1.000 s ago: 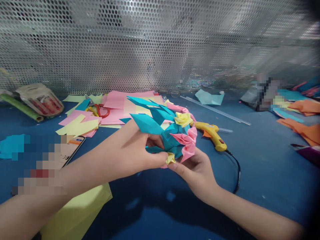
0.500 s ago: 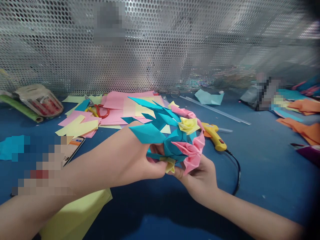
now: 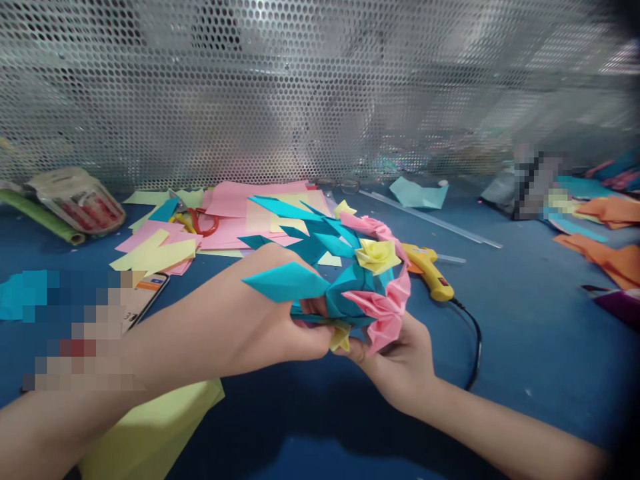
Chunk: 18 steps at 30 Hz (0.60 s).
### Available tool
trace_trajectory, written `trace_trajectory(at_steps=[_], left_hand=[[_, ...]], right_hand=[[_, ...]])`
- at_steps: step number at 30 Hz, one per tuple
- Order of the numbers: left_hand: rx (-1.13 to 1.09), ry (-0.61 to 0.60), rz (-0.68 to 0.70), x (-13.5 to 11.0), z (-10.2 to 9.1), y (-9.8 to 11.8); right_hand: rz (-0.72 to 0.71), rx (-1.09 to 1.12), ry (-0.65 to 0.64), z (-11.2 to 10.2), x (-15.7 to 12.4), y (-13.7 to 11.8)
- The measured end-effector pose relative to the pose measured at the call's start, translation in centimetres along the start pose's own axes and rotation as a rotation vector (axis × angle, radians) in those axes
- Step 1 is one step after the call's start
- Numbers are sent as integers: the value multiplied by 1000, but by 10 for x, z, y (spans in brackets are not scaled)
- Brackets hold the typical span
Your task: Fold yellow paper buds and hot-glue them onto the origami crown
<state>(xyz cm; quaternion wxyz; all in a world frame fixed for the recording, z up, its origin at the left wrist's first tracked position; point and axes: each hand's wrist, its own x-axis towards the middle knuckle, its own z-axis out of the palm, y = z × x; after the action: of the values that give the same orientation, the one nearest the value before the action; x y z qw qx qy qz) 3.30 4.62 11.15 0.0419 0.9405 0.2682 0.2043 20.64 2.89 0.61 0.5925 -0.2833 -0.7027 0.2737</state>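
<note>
The left hand (image 3: 270, 303) curls round the paper flowers (image 3: 353, 290), held above the blue table (image 3: 525, 320); the right hand (image 3: 400, 363), half closed, grips their lower side. Glue gun (image 3: 434, 275) and scissors (image 3: 214, 227) lie beyond, before a mesh wall (image 3: 300, 100).

Bare counter (image 3: 520, 313) at lower centre and centre right leaves passing room; the folded-paper piece (image 3: 350, 291) blocks the centre, glue gun (image 3: 434, 275) and cord (image 3: 479, 337) right of it, perforated screen (image 3: 300, 87) the top.
</note>
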Motion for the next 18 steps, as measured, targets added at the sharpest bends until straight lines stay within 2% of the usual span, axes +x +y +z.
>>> trace_trajectory(at_steps=[2, 8, 10, 14, 18], left_hand=[[9, 20, 27, -1, 0, -1], [357, 78, 312, -7, 0, -8], [418, 62, 347, -9, 0, -10], [438, -22, 348, -11, -2, -10], [180, 19, 166, -7, -1, -6]], right_hand=[[-5, -10, -2, 0, 0, -1], [-23, -43, -15, 0, 2, -2], [-27, -53, -20, 0, 3, -3], [-29, -63, -23, 0, 3, -3], [-39, -60, -24, 0, 1, -3]])
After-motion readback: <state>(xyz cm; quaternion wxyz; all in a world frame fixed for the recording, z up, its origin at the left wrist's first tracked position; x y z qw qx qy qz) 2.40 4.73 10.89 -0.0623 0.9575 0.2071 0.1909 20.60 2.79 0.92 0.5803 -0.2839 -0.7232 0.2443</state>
